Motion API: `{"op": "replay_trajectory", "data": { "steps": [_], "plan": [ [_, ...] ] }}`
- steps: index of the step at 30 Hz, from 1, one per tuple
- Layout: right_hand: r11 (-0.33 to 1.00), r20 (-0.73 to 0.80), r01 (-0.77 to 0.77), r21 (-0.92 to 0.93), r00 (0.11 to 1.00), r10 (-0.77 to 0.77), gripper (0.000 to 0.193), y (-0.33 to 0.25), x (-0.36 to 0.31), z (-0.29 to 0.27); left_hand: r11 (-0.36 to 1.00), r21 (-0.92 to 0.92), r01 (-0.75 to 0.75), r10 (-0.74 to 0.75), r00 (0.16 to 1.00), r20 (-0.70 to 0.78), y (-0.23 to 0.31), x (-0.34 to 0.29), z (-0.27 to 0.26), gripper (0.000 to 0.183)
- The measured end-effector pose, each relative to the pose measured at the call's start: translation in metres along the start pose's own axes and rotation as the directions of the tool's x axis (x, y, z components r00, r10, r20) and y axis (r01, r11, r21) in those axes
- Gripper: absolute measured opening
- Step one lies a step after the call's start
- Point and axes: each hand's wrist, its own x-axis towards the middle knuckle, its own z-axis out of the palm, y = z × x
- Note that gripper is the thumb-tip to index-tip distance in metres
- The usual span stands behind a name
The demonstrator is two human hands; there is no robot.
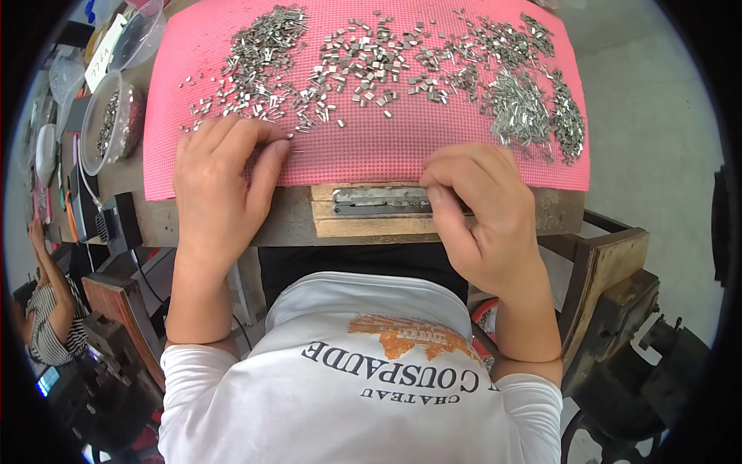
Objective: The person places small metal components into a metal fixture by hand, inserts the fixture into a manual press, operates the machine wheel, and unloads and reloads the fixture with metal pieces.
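Note:
My left hand [220,166] is at the near left of a pink mesh mat [371,151], thumb and forefinger closed on a small metal part [290,137] with thin wire leads. At the mat's front edge, my right hand [495,205] bends its fingers together over the right end of a narrow metal fixture [379,198]. What its fingertips pinch, if anything, is hidden. The fixture lies on a wooden block [332,224]. Beyond the hands spread many small silvery parts: a heap with leads [270,39], loose pieces [367,58] in the middle and a shiny pile [519,108] at right.
Clear plastic tubs, one a round tub [93,127] holding metal parts, stand left of the mat. A dark box [121,220] with cables sits at the bench's left edge. Another person [54,309] is at far left. Dark machinery [626,363] stands at lower right.

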Motion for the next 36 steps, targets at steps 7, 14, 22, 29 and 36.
{"op": "replay_trajectory", "data": {
  "steps": [7, 14, 22, 29, 36],
  "plan": [
    [0.999, -0.109, -0.007, 0.048, 0.994, 0.012, 0.017, 0.003, -0.022, 0.005, 0.896, -0.424, -0.134, 0.148, 0.989, 0.001, 0.05, -0.002, 0.017, 0.011],
    [0.999, -0.106, 0.046, -0.004, 0.993, -0.046, 0.021, 0.006, -0.024, 0.009, 0.909, -0.383, -0.166, 0.167, 0.985, -0.03, 0.07, -0.008, 0.037, 0.017],
    [0.994, -0.119, 0.082, -0.067, 0.989, -0.089, 0.023, 0.002, -0.022, 0.013, 0.941, -0.211, -0.264, 0.247, 0.964, -0.101, 0.071, -0.011, 0.041, 0.019],
    [0.989, -0.125, 0.094, -0.113, 0.986, -0.108, 0.025, 0.001, -0.023, 0.016, 0.944, -0.187, -0.27, 0.253, 0.961, -0.109, 0.072, -0.011, 0.04, 0.02],
    [0.982, -0.122, 0.125, -0.144, 0.982, -0.143, 0.025, 0.0, -0.026, 0.012, 0.935, -0.309, -0.171, 0.155, 0.985, -0.075, 0.073, -0.01, 0.037, 0.021]
  ]
}}
